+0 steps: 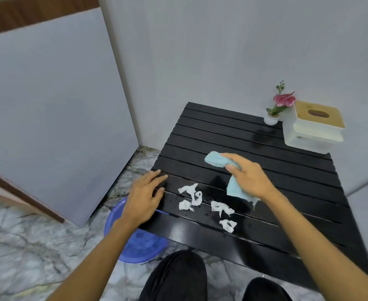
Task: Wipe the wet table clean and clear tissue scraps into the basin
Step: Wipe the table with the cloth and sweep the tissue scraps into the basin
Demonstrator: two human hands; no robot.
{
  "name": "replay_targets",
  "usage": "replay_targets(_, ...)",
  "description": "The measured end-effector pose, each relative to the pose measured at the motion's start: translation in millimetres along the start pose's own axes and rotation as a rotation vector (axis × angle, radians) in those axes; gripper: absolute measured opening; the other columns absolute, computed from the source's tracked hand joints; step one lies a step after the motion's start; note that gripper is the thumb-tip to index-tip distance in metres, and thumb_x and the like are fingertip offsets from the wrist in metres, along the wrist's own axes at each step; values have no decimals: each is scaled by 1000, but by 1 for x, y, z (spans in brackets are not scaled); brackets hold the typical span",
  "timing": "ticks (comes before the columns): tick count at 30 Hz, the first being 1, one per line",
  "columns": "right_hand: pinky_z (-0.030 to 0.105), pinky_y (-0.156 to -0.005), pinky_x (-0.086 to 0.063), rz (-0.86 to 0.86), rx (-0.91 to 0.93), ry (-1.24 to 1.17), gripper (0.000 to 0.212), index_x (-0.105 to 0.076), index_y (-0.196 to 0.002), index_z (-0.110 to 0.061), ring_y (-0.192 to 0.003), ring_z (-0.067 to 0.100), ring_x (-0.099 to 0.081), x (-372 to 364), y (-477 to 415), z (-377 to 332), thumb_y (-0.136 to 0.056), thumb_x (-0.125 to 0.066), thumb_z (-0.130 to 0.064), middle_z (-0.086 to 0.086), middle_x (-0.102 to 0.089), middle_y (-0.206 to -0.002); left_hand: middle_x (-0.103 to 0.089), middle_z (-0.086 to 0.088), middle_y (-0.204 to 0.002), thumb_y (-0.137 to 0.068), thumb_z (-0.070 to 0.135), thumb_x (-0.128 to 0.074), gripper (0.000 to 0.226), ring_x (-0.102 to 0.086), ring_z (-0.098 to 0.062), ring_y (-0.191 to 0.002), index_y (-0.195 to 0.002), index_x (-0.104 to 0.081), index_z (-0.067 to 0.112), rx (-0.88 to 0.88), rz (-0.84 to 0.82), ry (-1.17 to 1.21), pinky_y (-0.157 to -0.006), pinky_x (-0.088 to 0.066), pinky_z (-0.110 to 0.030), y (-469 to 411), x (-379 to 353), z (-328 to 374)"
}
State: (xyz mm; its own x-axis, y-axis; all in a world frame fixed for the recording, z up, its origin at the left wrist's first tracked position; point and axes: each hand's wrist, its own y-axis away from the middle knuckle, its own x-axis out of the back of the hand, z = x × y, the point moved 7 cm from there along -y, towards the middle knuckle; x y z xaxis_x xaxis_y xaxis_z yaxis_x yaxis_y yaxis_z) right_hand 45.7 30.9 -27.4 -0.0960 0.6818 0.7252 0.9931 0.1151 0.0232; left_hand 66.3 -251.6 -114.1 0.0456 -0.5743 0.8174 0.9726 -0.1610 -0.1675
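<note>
A low black slatted table (233, 131) carries water drops and several wet white tissue scraps (221, 209) near its front left part. My right hand (249, 175) is closed on a light blue cloth (215, 159), pressed on the slats just behind the scraps; the cloth's tail hangs out under the palm. My left hand (145, 195) lies flat, fingers apart, on the table's left edge, holding nothing. A blue plastic basin (135, 250) stands on the floor below that left edge, partly hidden by my left arm and the table.
A small white pot with a pink flower (277, 105) and a white tissue box with a wooden lid (314, 127) stand at the table's far right corner. A grey panel leans at the left. My knees in dark trousers are at the bottom.
</note>
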Motion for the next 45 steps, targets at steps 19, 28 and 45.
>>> replay_targets(19, 34, -117, -7, 83, -138, 481, 54, -21, -147, -38, -147, 16, 1, -18, 127, 108, -95, -20, -53, -9, -11, -158, -41, 1, -148, -94, 41, -35, 45, -30, -21, -139, -135, -49, 29, -50, -47, -134, -116, -20, -43, 11, -20, 6)
replay_targets(28, 36, -119, -7, 177, -254, 417, 50, -23, -147, -32, -147, 17, -1, -24, 140, 113, -99, -24, -44, -9, -12, -158, -41, 1, -148, -94, 39, -37, 44, -29, -18, -140, -135, -50, 28, -54, -21, -97, -116, -20, -44, 12, -21, 7)
replay_targets(45, 41, -117, -12, 170, -166, 396, 55, -27, -146, -31, -146, 29, -11, -87, 97, 42, -94, -15, -41, -1, -28, -155, -39, 0, -150, -96, 39, -32, 45, -26, -18, -141, -137, -47, 27, -55, -19, -129, -117, -9, -35, 14, -20, 8)
